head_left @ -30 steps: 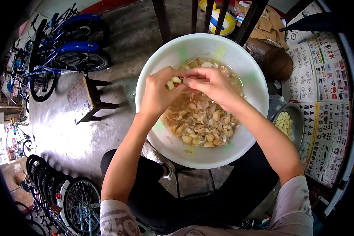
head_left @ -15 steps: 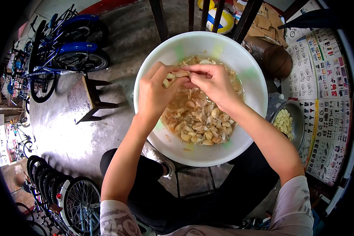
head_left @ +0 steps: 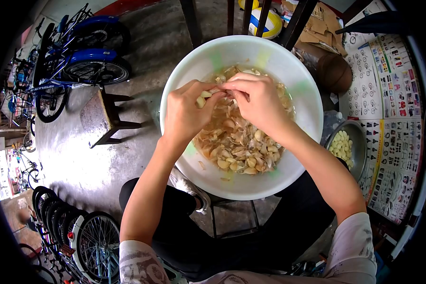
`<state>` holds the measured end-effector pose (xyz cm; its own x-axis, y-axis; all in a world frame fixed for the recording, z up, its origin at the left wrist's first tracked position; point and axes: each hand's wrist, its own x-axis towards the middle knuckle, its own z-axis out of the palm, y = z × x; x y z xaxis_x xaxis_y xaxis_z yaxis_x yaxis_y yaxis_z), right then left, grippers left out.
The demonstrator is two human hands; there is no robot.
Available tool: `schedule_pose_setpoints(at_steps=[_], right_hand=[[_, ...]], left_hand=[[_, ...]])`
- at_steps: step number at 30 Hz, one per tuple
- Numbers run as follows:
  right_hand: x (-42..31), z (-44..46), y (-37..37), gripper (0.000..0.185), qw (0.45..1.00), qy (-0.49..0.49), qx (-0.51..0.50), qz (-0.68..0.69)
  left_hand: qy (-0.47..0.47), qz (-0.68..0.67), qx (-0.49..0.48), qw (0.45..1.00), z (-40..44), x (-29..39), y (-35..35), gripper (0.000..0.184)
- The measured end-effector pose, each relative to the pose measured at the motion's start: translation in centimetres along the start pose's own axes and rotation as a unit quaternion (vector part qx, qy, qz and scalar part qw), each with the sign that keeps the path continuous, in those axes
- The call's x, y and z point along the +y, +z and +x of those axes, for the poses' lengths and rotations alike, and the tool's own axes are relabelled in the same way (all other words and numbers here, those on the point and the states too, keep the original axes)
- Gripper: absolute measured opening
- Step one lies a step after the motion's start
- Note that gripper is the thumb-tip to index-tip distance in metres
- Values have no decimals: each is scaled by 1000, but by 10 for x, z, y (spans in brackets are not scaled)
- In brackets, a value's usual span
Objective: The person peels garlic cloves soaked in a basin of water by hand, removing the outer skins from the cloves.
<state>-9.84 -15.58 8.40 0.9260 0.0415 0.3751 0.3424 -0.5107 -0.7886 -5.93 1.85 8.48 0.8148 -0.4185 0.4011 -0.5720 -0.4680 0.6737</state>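
Note:
Over a large white basin [head_left: 180,156], my two hands meet at the fingertips. My left hand [head_left: 190,105] is closed, with several peeled garlic cloves [head_left: 202,99] in its curled fingers and a clove pinched at the tips. Thumb and index finger of my right hand [head_left: 255,97] press on that same clove, which the fingers largely hide. Below them, unpeeled garlic cloves [head_left: 251,163] and loose papery skins [head_left: 227,130] soak in brownish water. To the right, a metal bowl [head_left: 360,146] holds a heap of peeled white cloves [head_left: 341,146].
A small wooden stool [head_left: 106,116] stands left of the basin. Blue bicycles [head_left: 87,57] and a row of bicycle wheels [head_left: 97,246] line the left side. Dark wooden bars [head_left: 230,19], a volleyball [head_left: 270,24] and a brown ball [head_left: 334,73] are beyond the basin. Printed sheets [head_left: 395,156] cover the right.
My right hand's fingers have curled in and shifted slightly over the clove at the fingertips, which now shows less. The left hand has barely moved.

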Motion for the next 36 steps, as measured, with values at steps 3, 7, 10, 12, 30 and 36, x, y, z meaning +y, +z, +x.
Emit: schedule_pose_setpoints(at_steps=[3,7,10,12,30,36], right_hand=[[0,-1,1,15,998,-48,10,-31],[-1,-4,1,19,990,-112,4,-92],[1,-5,0,18,988,-116,-20,-99],[4,-4,1,17,988,-116,-37,-99],[5,6,-11,10,993,-35,-107,37],[7,8,-16,10,965,69,-161,193]], left_hand=[[-20,-15,-1,1000,0,0,1,18],[-73,-46,-12,996,-2,4,-1,17],[-81,-45,-21,996,-4,3,-1,16],[-82,-47,-30,995,-4,2,-2,15],[-120,-131,-150,973,7,-9,-25,15],[-158,-187,-174,954,8,-11,-27,18]])
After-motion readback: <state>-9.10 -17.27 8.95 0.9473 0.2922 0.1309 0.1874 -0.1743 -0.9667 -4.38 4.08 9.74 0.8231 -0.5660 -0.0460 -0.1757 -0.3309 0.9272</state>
